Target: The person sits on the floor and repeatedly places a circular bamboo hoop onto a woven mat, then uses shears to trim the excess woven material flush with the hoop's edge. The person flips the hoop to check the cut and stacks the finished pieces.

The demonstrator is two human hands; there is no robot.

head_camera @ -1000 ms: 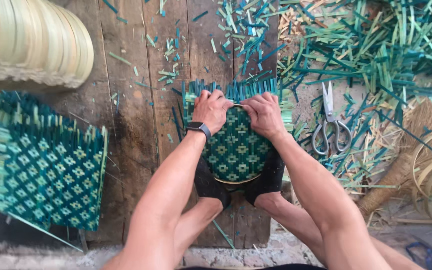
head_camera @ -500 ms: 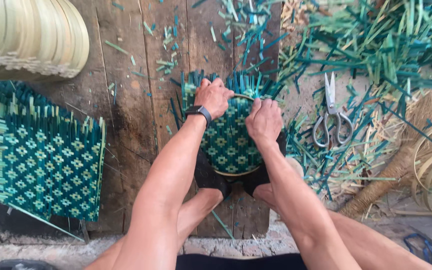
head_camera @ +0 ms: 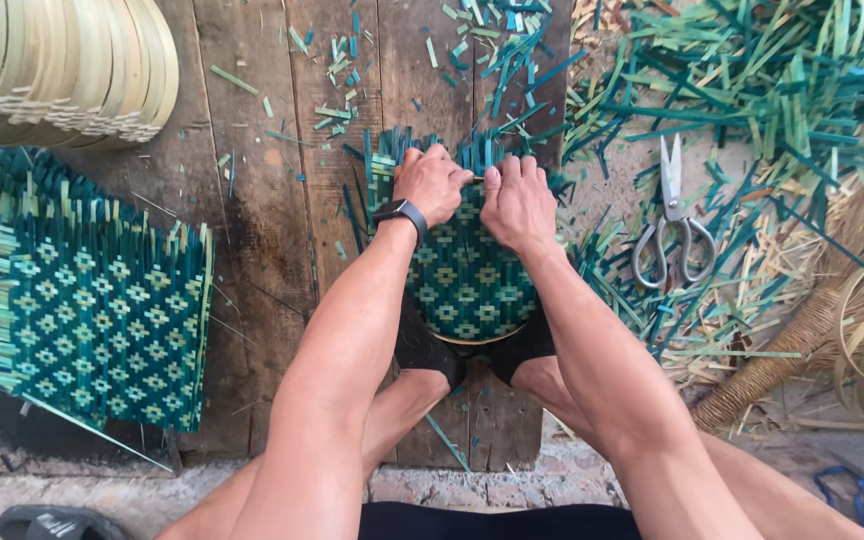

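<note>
While both hands work at its far edge, the plank floor spreads under everything, littered with green offcuts. Left of the hands lies a big woven mat, green with a pale diamond pattern, and beyond that a stack of pale hoops. Right of the hands sprawls a heap of green strips, with a coiled straw bundle nearer the person's right knee.

Directly below the hands sits the round woven piece, same diamond pattern, pinned at its near rim by two black-socked feet. Its loose strip ends stand up just past the knuckles.

Scissors lie closed on the floor, right of the right hand and apart from it.

The left hand, a black watch on its wrist, is clenched on the piece's top edge. The right hand is curled beside it, almost touching, fingers pinching strip ends at the same edge.
</note>
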